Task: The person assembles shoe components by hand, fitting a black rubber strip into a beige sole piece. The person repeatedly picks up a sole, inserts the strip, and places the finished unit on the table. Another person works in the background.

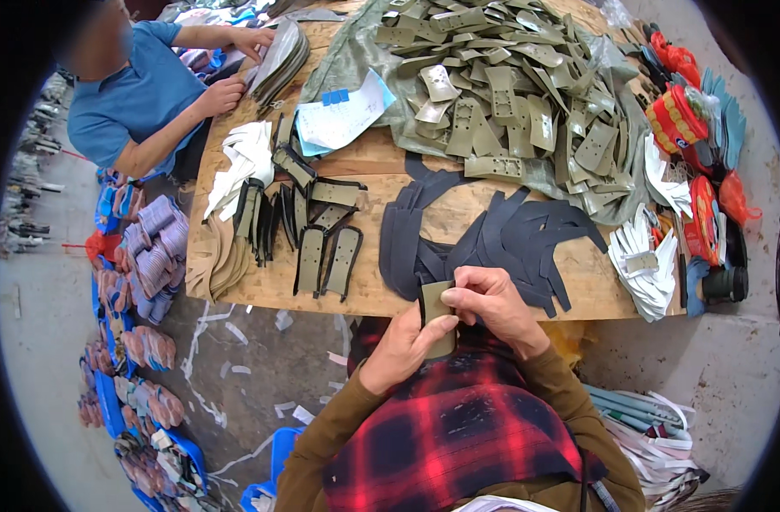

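Note:
In front of my red-and-black checked apron I hold an olive curved plate [439, 340] with a dark strip along its left edge. My left hand [407, 346] is closed on its lower left side, thumb across the front. My right hand [497, 309] pinches the plate's upper right edge; whether a strip end is also between those fingers is hidden. Just beyond my hands lie many black flat strips [492, 239] on the wooden table [364, 273]. To the left are several olive plates with black edging [326, 256], some lying flat and others standing on edge.
A large heap of bare olive plates [518, 111] lies on a green sheet at the back. White strips [646, 264] hang over the right front edge, beside red packages [701, 218]. Tan strips [215, 260] lie at the left edge. A co-worker [142, 94] handles a stack at the far left.

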`<action>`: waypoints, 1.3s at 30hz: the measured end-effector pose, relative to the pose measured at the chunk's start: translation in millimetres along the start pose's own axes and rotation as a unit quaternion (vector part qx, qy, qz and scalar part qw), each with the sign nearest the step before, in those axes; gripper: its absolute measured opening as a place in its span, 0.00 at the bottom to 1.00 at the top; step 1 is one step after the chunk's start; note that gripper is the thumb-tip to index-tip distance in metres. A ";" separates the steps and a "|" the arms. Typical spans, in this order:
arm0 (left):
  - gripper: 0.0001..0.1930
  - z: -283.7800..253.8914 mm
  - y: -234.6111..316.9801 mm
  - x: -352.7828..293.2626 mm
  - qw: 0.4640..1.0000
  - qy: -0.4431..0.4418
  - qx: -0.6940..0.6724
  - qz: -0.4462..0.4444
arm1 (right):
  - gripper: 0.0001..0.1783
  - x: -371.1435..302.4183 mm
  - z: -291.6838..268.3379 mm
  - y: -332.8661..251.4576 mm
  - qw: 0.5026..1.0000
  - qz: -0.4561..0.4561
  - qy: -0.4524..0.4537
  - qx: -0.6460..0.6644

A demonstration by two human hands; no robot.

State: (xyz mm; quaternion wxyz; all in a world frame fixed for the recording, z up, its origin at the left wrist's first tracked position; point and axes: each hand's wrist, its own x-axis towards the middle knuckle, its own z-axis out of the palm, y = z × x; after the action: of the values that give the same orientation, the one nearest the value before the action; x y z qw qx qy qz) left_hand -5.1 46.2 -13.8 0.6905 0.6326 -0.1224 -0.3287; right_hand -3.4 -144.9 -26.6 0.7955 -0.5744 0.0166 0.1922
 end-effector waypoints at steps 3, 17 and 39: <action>0.12 -1.5 -6.3 -1.5 0.999 -0.021 0.013 -0.046 | 0.12 -0.1 6.4 1.7 0.998 0.023 0.046 0.044; 0.17 -2.8 -5.9 33.6 0.963 0.242 0.017 0.121 | 0.17 15.9 37.9 10.3 0.935 -0.222 0.177 -0.211; 0.20 -32.7 51.3 16.8 0.923 -0.210 0.304 0.108 | 0.16 -17.7 -15.4 -46.0 0.960 0.098 -0.252 -0.068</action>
State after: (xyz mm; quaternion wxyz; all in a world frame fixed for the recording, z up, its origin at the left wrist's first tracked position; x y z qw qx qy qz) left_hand 42.0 61.1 25.4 0.4549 0.7112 -0.4267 -0.3245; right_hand -1.8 -176.4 14.4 0.7106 -0.5553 -0.1416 0.4081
